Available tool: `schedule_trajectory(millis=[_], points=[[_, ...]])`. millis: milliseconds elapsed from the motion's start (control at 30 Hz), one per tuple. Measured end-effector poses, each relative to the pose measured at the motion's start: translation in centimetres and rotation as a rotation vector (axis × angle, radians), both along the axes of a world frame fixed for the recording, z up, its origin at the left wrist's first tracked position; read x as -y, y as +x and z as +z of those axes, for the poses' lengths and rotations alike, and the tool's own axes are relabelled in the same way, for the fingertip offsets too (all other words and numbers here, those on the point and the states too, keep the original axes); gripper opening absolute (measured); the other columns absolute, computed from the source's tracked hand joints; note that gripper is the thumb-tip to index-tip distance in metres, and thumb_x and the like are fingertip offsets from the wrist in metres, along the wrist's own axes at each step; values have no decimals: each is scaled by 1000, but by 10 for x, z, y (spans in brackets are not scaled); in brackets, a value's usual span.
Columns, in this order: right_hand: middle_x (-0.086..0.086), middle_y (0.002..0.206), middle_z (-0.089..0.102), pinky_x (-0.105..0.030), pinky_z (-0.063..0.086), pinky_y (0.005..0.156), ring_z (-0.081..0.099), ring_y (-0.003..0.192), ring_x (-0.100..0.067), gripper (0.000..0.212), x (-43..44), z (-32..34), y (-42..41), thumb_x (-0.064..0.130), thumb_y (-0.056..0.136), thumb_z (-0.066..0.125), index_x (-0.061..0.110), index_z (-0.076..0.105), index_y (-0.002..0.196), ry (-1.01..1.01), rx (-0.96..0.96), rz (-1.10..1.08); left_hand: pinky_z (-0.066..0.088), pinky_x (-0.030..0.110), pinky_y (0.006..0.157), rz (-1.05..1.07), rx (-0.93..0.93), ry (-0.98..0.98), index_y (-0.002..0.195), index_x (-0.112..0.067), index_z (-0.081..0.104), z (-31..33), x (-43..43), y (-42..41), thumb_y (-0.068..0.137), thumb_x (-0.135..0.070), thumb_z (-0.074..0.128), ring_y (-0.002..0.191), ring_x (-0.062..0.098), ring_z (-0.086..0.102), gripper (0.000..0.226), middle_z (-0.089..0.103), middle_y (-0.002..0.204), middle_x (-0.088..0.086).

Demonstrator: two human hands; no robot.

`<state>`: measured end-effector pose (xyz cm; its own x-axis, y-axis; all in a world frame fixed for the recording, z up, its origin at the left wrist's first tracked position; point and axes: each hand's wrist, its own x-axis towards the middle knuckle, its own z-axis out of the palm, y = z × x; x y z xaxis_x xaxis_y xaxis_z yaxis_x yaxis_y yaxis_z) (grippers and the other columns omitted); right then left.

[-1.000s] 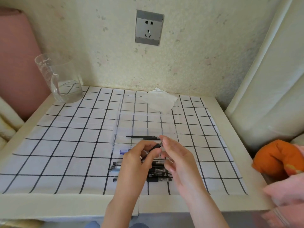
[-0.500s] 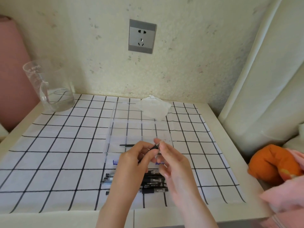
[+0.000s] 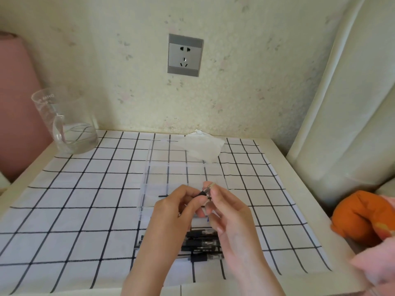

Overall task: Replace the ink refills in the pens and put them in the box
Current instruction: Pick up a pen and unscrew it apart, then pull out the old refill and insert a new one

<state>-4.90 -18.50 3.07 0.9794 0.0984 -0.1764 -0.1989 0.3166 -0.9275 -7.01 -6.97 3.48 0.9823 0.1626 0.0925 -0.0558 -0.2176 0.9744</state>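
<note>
Pen (image 3: 204,191) between left hand (image 3: 175,212) and right hand (image 3: 229,212), above box (image 3: 147,167)

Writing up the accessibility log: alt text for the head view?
A left hand and a right hand pinch a black pen between them over a clear box on a checked cloth. More pens lie piled nearer the camera; a glass jug stands at the far left, a tissue beyond the box.

Bright, soft, even daylight; your hands cast faint shadows. Wide-angle bends the bench (image 3: 299,159) edges. Slightly soft throughout, no glare.
</note>
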Motion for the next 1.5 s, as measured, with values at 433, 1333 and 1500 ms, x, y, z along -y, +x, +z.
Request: schedule_trajectory(millis=[433, 1333, 1500], points=[[-5, 60, 54, -18, 29, 43, 48, 52, -15, 27, -3, -1, -1, 30, 79, 66, 4, 66, 87, 24, 1, 1, 35, 6, 51, -40, -7, -20, 83, -25, 64, -2, 1, -2, 88, -28, 58, 47, -4, 50, 8, 64, 60, -10], [16, 84, 51, -17, 38, 64, 41, 91, -3, 15, 75, -46, -8, 35, 89, 60, 39, 71, 99, -1339, 372, 92, 43, 13, 53, -85, -108, 90, 86, -33, 59, -11, -3, -3, 89, -33, 55, 50, 2, 46, 5, 67, 70, -11], [14, 79, 54, -18, 37, 68, 45, 86, -8, 14, 81, -49, -8, 26, 86, 65, 33, 74, 94, -1218, 373, 20, 43, 9, 54, -100, -113, 96, 86, -33, 58, -12, -1, -3, 89, -33, 56, 49, -1, 48, 4, 66, 69, -14]])
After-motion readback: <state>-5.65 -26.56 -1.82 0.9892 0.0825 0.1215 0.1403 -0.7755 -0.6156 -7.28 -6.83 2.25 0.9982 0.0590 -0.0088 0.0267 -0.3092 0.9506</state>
